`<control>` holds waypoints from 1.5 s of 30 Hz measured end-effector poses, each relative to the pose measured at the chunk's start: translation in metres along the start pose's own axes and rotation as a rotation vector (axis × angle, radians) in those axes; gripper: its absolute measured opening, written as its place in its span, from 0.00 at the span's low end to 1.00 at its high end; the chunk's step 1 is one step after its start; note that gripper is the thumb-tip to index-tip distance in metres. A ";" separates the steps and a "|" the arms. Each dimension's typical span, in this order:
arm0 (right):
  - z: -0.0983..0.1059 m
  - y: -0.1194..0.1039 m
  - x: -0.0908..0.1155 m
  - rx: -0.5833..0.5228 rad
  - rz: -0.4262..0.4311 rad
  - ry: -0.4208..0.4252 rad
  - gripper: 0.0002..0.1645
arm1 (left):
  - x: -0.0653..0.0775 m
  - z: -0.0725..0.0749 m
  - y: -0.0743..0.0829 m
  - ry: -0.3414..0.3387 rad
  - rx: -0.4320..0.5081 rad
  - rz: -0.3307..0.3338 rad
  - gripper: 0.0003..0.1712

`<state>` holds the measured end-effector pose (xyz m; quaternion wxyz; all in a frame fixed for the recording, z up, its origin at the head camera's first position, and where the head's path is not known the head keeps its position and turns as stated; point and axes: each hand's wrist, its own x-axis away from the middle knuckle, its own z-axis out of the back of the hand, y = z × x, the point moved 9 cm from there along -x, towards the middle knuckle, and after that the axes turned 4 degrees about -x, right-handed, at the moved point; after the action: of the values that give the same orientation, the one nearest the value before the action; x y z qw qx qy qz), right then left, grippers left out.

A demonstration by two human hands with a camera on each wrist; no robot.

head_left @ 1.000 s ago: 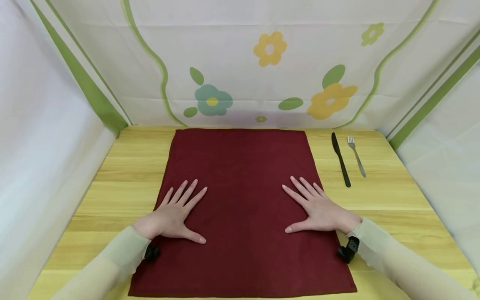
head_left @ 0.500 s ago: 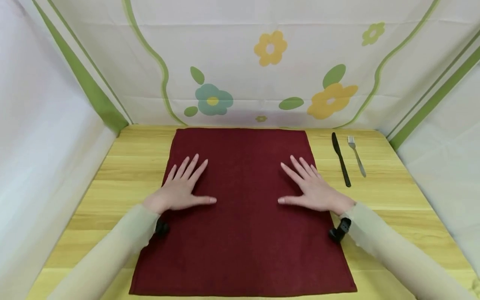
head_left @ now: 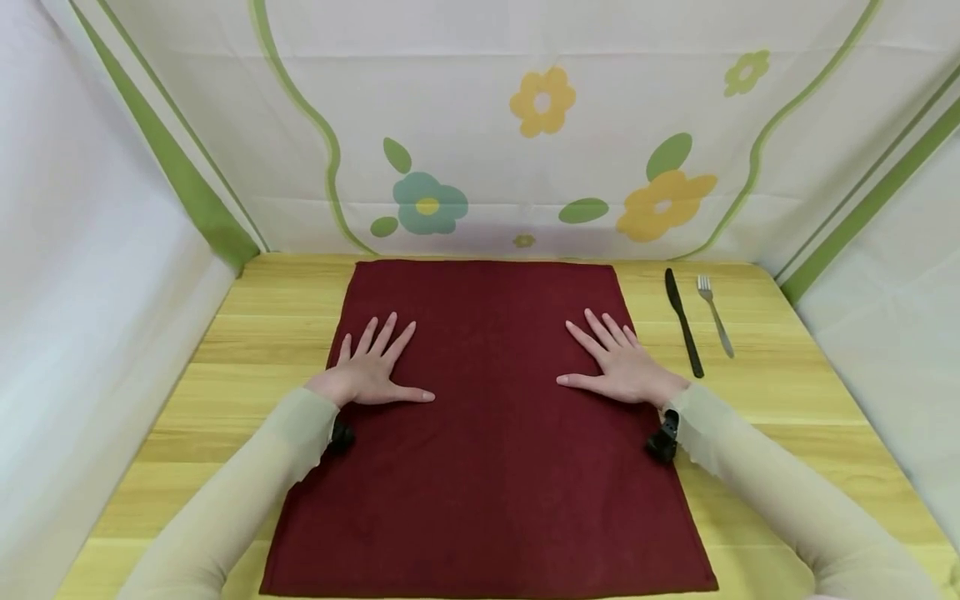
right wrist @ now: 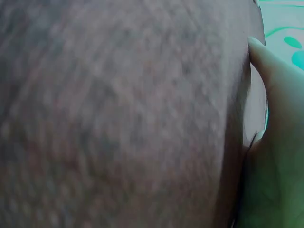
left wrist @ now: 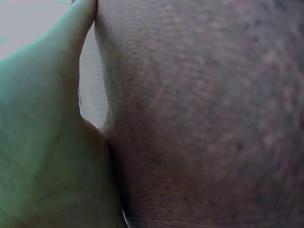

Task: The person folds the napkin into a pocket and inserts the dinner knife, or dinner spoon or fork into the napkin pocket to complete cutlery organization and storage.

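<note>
A dark red cloth lies flat and spread out on the wooden table, its far edge close to the back curtain. My left hand rests palm down on its left part, fingers straight and spread, thumb pointing inward. On the right part my right hand lies the same way, fingers fanned out toward the back. In the left wrist view the cloth fills most of the picture beside the hand. The right wrist view likewise has the cloth close up, with the thumb side of the hand at the right.
A black knife and a small silver fork lie side by side on the table, right of the cloth. A white curtain with printed flowers stands behind, and white sheets enclose both sides.
Both hands have slid forward over the cloth, away from the body, mostly in the first half second. The cloth, knife and fork keep their places.
</note>
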<state>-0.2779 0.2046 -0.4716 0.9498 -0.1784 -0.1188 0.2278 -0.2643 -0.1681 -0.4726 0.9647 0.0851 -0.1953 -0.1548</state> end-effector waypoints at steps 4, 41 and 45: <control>-0.004 0.013 0.000 0.017 -0.015 -0.014 0.61 | -0.001 -0.003 0.001 0.009 -0.003 -0.007 0.79; 0.108 0.092 -0.053 -0.568 -0.385 0.474 0.45 | -0.055 0.110 -0.074 0.471 0.670 0.152 0.48; 0.106 0.100 -0.056 -0.531 -0.434 0.531 0.39 | -0.060 0.103 -0.092 0.517 0.719 0.246 0.45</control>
<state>-0.3980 0.2913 -0.4224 0.8944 -0.4400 0.0404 -0.0694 -0.3826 -0.2454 -0.4202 0.9022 0.4265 0.0020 0.0648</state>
